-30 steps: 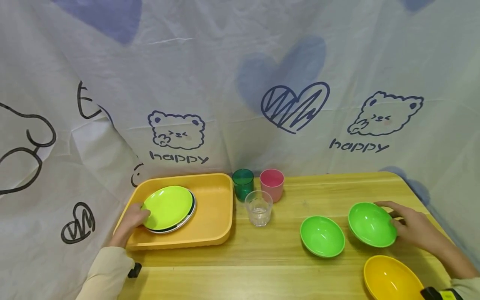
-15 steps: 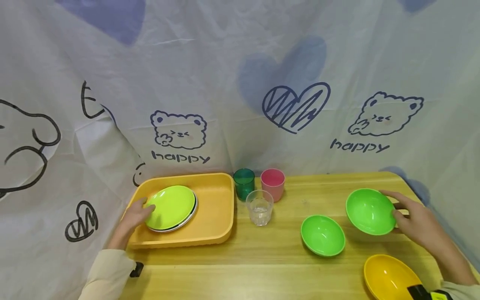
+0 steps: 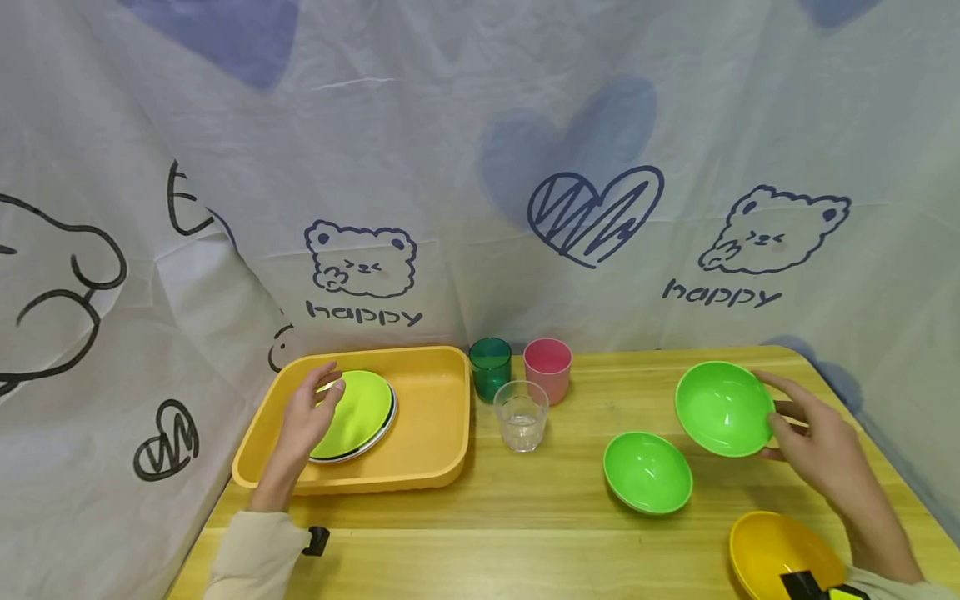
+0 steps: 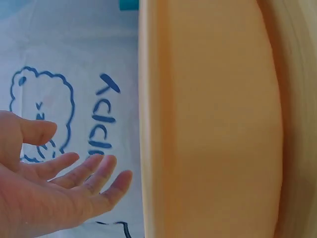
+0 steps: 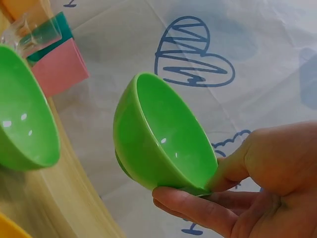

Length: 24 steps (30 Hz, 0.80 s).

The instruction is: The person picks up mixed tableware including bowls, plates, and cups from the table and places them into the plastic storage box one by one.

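A green bowl (image 3: 723, 408) hangs tilted above the table's right side, its rim pinched between the thumb and fingers of my right hand (image 3: 817, 446). In the right wrist view the thumb lies inside the green bowl (image 5: 168, 134) and the fingers outside. A second green bowl (image 3: 647, 472) stands on the table to its left. My left hand (image 3: 307, 417) is raised over a yellow-green plate (image 3: 363, 408), holding nothing. That plate tops a small stack in the orange tray (image 3: 431, 417). The left wrist view has the left hand (image 4: 64, 193) with fingers loosely spread beside the tray's wall.
A yellow bowl (image 3: 780, 550) sits at the front right, partly behind the right wrist. Between tray and bowls stand a dark green cup (image 3: 491, 371), a pink cup (image 3: 549, 372) and a clear cup (image 3: 521, 421). A printed cloth (image 3: 487, 208) hangs behind the wooden table (image 3: 450, 550).
My left hand has let go of the plate's edge and moved up and right. My right hand has lifted the green bowl off the table and carried it slightly left.
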Available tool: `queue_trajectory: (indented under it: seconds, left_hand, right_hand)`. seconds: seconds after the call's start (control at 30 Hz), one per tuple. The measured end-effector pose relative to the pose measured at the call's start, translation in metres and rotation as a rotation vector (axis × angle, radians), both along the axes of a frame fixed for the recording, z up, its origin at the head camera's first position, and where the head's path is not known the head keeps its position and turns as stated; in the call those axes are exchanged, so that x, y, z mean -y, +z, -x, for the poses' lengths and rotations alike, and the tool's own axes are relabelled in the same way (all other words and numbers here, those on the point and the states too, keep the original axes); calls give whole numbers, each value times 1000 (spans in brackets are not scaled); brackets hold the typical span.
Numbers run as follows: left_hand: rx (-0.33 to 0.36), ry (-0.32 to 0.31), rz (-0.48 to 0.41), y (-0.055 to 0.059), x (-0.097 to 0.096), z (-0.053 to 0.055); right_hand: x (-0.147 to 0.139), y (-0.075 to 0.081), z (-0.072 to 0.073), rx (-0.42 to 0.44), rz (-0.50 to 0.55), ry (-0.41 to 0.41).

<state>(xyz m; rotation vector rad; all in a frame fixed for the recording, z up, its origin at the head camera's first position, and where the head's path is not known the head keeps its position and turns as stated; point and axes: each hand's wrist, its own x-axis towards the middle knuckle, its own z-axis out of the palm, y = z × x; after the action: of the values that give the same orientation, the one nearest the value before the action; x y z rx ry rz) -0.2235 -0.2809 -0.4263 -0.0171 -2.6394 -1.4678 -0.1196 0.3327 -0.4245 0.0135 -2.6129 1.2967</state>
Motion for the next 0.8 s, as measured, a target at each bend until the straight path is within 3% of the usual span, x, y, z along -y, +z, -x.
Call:
queue_trajectory:
  seconds: [0.4,0.8]
  left_hand:
    - [-55,-68,-225,5,-38,-4]
    - [-105,-183,-294,7,-83,-9]
  right_hand:
    - [23,-3,6,-34,136,-13]
    - [52,-1,15,-71,188,56]
